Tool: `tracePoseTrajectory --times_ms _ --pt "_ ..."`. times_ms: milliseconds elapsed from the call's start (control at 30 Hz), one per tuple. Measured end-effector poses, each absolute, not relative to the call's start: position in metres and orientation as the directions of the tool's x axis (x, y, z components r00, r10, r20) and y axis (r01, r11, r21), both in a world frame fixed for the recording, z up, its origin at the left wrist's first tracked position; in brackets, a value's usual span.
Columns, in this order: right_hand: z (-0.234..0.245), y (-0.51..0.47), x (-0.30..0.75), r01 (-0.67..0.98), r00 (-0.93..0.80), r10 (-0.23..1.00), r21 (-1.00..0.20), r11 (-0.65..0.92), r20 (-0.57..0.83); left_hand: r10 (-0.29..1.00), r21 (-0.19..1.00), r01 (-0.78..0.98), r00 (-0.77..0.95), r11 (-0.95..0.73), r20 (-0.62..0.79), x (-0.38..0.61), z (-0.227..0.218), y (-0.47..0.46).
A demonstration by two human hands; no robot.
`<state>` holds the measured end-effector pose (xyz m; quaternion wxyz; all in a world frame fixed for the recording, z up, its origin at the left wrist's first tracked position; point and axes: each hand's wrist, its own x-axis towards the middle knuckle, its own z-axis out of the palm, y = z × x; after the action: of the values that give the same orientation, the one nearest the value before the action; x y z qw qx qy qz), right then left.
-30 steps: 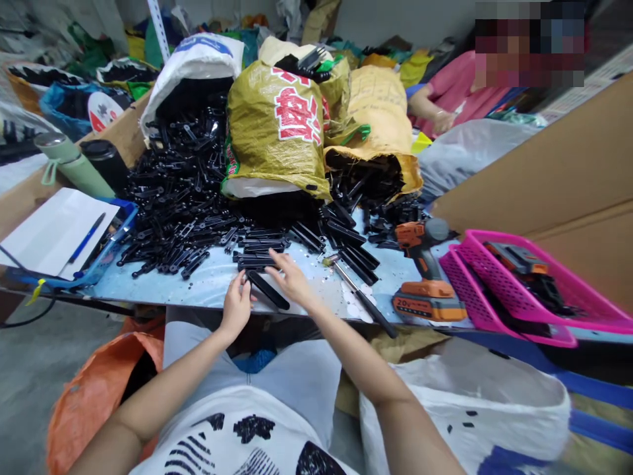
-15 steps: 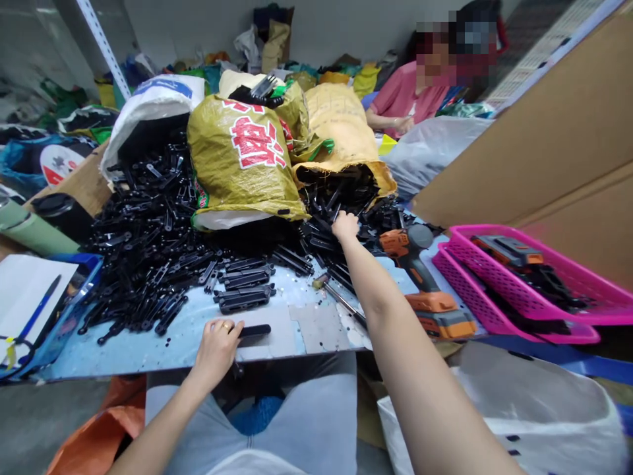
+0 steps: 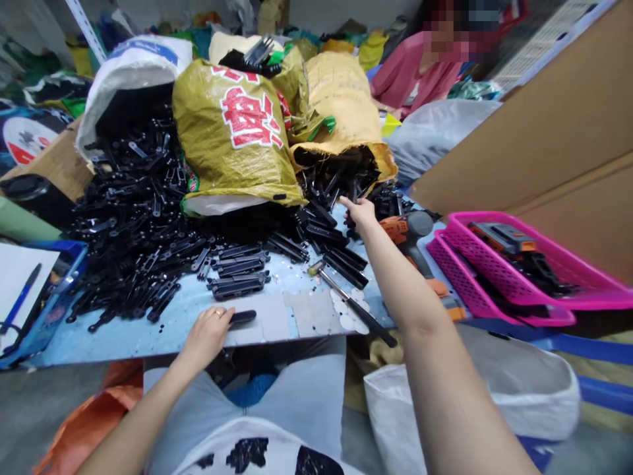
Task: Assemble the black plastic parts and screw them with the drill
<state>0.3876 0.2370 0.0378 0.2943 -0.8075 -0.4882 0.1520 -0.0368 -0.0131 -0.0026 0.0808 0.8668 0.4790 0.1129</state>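
Observation:
My left hand (image 3: 208, 332) is closed on one end of a slim black plastic part (image 3: 244, 317), resting by the table's front edge. The part's rounded far end sticks out to the right. My right hand (image 3: 362, 214) reaches to the loose black parts (image 3: 324, 221) before the mouth of a yellow sack (image 3: 341, 99). Its index finger points left, apart from the palm; the other fingers are partly hidden. Between the hands lies a hammer (image 3: 353, 305) with a black grip. Several black assembled pieces (image 3: 240, 282) are lined up beyond my left hand.
A large heap of black links (image 3: 128, 231) spills from a white sack (image 3: 133, 56) at left. A gold sack (image 3: 232, 132) stands mid-table. At right are an orange cordless drill (image 3: 413, 227), pink baskets (image 3: 514, 264) and a cardboard sheet (image 3: 539, 132). A co-worker in pink (image 3: 420, 66) sits behind.
My right hand has shifted slightly right at the pile, its index finger now extended. The hammer's grip has come into sight. My left hand still holds the black part; the view has tilted downward.

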Motion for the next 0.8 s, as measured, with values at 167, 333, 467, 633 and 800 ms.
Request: tracePoseTrajectory --times_ms 167,333,467,633,800 --pt "0.049 0.098 0.306 0.722 -0.428 0.898 -0.56 0.407 0.101 0.822 0.37 0.752 0.567 -0.546 0.061 -0.035 0.002 -0.008" --pt "0.031 -0.003 0.236 0.689 -0.724 0.657 -0.264 0.675 -0.209 0.801 0.424 0.729 0.598 -0.538 -0.011 -0.019 0.011 -0.001" --pt "0.023 -0.014 0.219 0.764 -0.643 0.734 -0.117 0.634 -0.218 0.806 0.399 0.75 0.59 -0.528 -0.042 -0.012 0.017 -0.003" --pt "0.038 -0.018 0.217 0.774 -0.629 0.747 -0.081 0.628 -0.217 0.813 0.425 0.735 0.583 -0.529 0.004 -0.014 0.016 -0.006" --pt "0.047 -0.026 0.212 0.788 -0.611 0.767 -0.06 0.613 -0.194 0.813 0.408 0.736 0.582 -0.54 0.024 -0.018 0.011 -0.006"
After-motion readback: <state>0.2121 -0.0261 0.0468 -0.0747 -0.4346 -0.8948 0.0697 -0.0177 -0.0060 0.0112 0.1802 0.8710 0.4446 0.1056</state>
